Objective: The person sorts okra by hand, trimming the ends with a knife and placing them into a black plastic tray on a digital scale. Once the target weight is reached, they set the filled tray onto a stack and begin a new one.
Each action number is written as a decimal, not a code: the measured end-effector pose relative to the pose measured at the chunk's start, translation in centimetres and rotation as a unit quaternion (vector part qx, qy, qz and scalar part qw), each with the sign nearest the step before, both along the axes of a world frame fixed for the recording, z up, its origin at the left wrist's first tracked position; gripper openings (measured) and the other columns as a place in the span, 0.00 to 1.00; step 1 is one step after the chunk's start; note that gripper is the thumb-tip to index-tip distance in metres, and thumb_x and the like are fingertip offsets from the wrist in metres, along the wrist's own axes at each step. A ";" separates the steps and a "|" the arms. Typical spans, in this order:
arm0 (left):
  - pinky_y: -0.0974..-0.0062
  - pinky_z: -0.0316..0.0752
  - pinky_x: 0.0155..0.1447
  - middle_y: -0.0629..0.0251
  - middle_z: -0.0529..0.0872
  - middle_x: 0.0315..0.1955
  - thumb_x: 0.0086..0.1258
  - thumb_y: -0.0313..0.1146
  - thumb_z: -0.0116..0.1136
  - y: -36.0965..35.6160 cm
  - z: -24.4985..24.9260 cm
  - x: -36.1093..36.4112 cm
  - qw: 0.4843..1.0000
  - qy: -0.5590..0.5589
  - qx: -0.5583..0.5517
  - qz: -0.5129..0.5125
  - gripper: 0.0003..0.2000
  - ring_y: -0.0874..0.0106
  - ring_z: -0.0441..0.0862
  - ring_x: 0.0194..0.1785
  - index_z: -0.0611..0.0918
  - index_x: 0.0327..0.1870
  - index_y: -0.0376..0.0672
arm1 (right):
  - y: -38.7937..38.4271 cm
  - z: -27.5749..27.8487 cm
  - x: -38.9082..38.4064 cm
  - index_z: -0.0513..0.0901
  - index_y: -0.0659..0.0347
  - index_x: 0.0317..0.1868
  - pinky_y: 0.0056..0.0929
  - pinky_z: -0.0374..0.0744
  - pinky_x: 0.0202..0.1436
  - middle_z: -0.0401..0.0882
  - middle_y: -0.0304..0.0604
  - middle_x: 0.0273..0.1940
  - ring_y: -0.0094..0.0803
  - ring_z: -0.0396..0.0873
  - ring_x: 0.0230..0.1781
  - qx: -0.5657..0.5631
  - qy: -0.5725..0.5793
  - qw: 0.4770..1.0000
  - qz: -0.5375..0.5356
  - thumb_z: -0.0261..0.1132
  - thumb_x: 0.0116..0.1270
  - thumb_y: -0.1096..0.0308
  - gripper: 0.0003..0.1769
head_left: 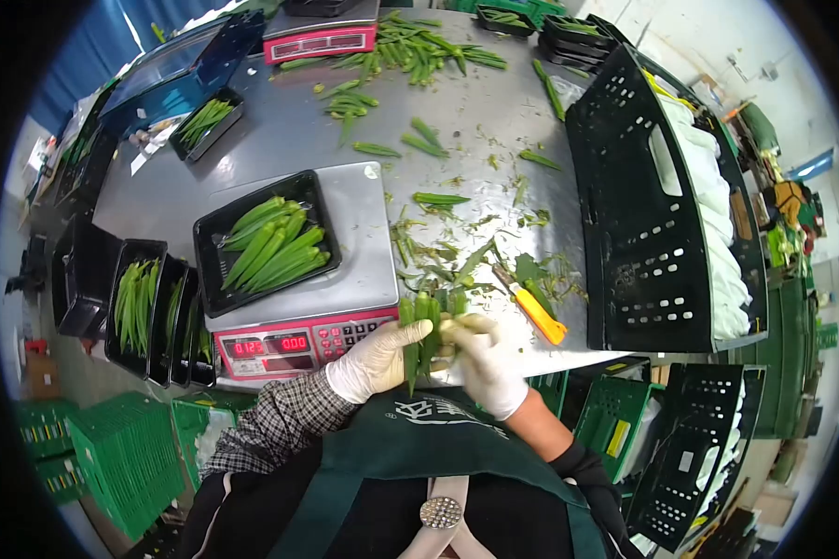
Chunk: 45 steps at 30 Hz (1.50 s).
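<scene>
White-gloved, my left hand point(379, 359) is closed around several upright okra pods point(422, 335) near the table's front edge. My right hand point(483, 359), also gloved, is beside it with its fingers curled at the right side of the bunch; the fingertips are blurred. A black tray point(322, 210) of okra point(275, 244) rests on the scale plate point(368, 247), left of my hands. Red digits show on the scale's pink front panel point(294, 347). To the right of my hands lies a knife with a yellow handle point(539, 315), among trimmings point(447, 256).
A tall black crate point(634, 205) with white cloth stands at the right. Filled black trays point(135, 307) are stacked at the left. Loose okra point(410, 47) is piled at the back beside a second scale point(322, 42). Green crates point(126, 456) stand below the table.
</scene>
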<state>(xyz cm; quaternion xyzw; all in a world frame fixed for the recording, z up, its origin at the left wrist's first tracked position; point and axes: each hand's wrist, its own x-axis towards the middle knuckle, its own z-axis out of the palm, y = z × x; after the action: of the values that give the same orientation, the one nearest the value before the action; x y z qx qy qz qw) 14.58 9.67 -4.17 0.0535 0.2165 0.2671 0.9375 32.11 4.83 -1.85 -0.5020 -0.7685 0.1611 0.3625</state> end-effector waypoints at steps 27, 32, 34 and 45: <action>0.70 0.73 0.58 0.56 0.77 0.52 0.64 0.22 0.55 1.3 2.0 2.0 0.968 0.166 0.174 0.079 0.20 0.66 0.77 0.52 0.71 0.57 0.37 | 6.9 2.0 2.9 0.74 0.63 0.46 0.22 0.78 0.37 0.76 0.37 0.35 0.23 0.77 0.32 -0.389 0.401 0.825 0.085 0.58 0.67 0.75 0.07; 0.73 0.75 0.54 0.61 0.80 0.47 0.63 0.18 0.56 2.3 6.0 -2.8 0.901 0.257 0.280 0.209 0.18 0.73 0.78 0.50 0.73 0.55 0.36 | 13.0 -3.0 3.5 0.79 0.60 0.47 0.21 0.73 0.32 0.75 0.35 0.29 0.20 0.71 0.25 -0.170 0.115 0.978 0.017 0.59 0.64 0.75 0.11; 0.75 0.70 0.59 0.65 0.78 0.51 0.61 0.19 0.57 3.7 7.8 -6.1 0.727 0.432 0.422 0.327 0.20 0.73 0.77 0.53 0.73 0.56 0.37 | 15.0 -4.4 4.0 0.78 0.58 0.46 0.29 0.76 0.30 0.76 0.48 0.36 0.32 0.76 0.23 -0.231 0.109 0.967 -0.019 0.62 0.62 0.74 0.12; 0.73 0.63 0.65 0.60 0.78 0.54 0.60 0.23 0.59 6.7 11.4 -16.5 0.469 0.692 0.449 0.315 0.19 0.71 0.71 0.60 0.76 0.54 0.33 | 23.7 -10.5 4.7 0.78 0.57 0.47 0.40 0.74 0.51 0.75 0.52 0.47 0.49 0.75 0.47 -0.150 -0.261 0.952 -0.053 0.61 0.56 0.70 0.16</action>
<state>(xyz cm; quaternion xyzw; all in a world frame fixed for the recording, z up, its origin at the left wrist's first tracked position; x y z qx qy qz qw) -1.92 16.41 7.19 0.5628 0.6475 0.4809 0.1811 36.85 28.50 -12.36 -0.6151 -0.7757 0.1178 0.0778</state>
